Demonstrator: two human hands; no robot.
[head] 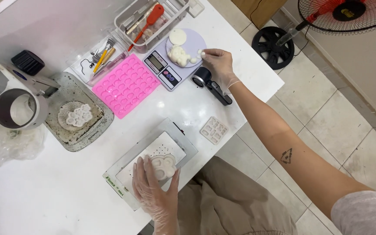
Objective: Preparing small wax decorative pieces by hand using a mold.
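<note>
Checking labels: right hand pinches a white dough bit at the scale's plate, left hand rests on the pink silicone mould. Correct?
Not quite. The head view shows the left hand resting on a white paw-shaped mould on the flat grey board, not the pink silicone mould, which lies untouched. The right hand does pinch a white dough bit at the round plate on the scale.

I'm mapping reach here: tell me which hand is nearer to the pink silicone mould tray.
Right. The right hand is at the round white scale plate, just across the grey kitchen scale from the pink silicone mould tray. The left hand rests on a white paw-shaped mould, farther away.
</note>
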